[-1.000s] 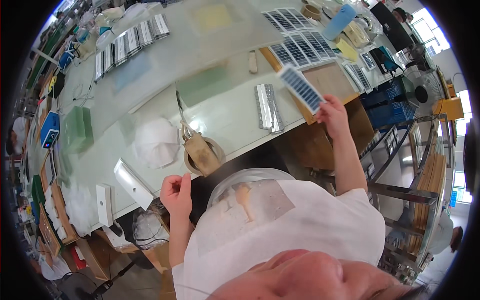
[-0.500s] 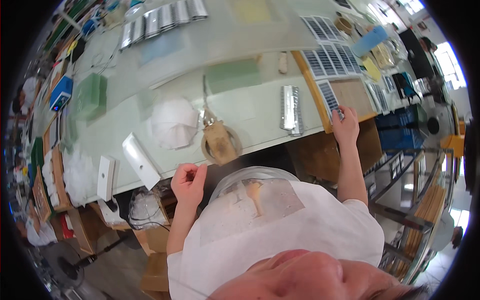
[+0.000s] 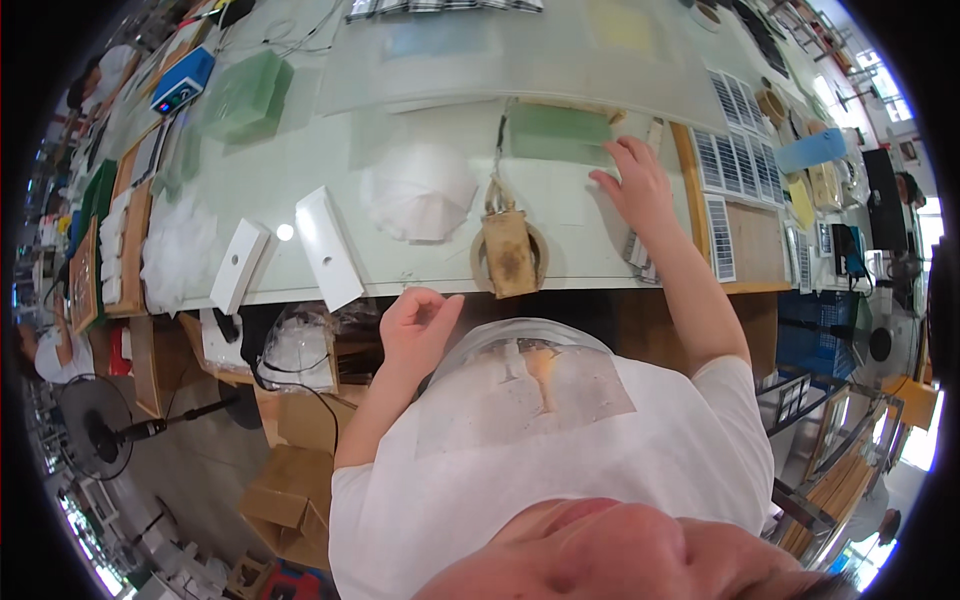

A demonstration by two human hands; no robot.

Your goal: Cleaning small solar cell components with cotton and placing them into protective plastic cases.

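Above the right part of the table is my right hand (image 3: 640, 185), fingers apart and holding nothing visible. Its fingertips are near a pale green slab (image 3: 560, 135). A stack of silver strips (image 3: 641, 256) lies partly hidden beneath my right forearm. My left hand (image 3: 415, 325) is at the table's front edge, its fingers curled in with nothing visible in them. Between the hands, a worn tan block (image 3: 508, 255) with a cord lies over a brown ring (image 3: 540, 262). Dark-striped panels (image 3: 740, 165) lie on a wood-edged board to the right.
White folded sheets (image 3: 425, 190) and two white boxes (image 3: 328, 250) (image 3: 240, 265) stand left of the block. Behind them are a green block (image 3: 248, 95) and a blue device (image 3: 183, 80). A translucent sheet (image 3: 520, 70) covers the table's back. A blue bottle (image 3: 810, 150) lies right.
My right hand has left the striped panel on the board and moved left, opening over the table. My left hand stays curled by the edge. The whole view has shifted.
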